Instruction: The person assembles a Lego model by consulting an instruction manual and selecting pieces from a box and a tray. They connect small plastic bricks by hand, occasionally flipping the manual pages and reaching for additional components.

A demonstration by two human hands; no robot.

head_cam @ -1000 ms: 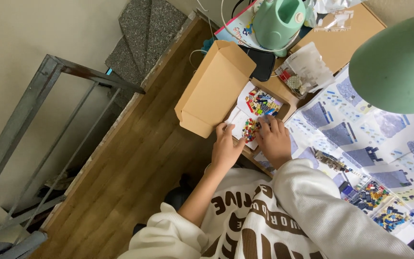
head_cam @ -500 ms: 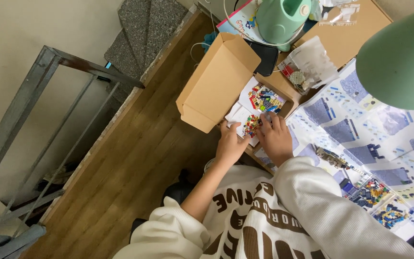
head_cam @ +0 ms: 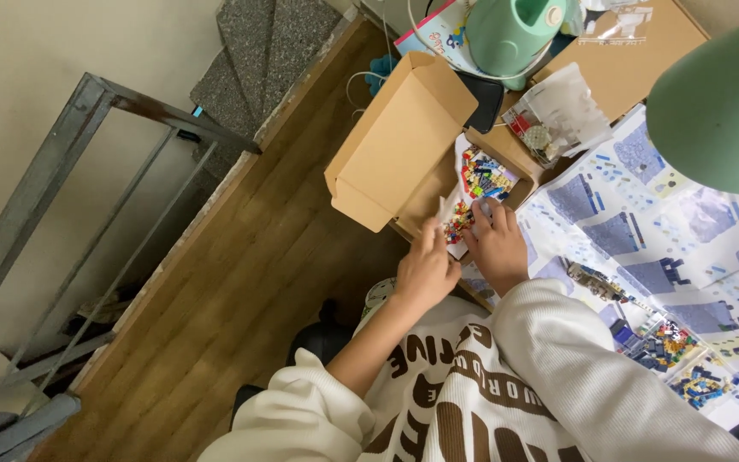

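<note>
Head view: the left hand and right hand meet over a heap of small coloured bricks on white plastic at the table edge, just below an open cardboard box. Both grips have their fingers curled onto the bricks; what they pinch I cannot tell. A green lamp shade hangs at right.

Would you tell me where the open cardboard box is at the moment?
In the head view, the open cardboard box sits upper centre, just beyond the left hand, beside the tray of coloured bricks.
</note>
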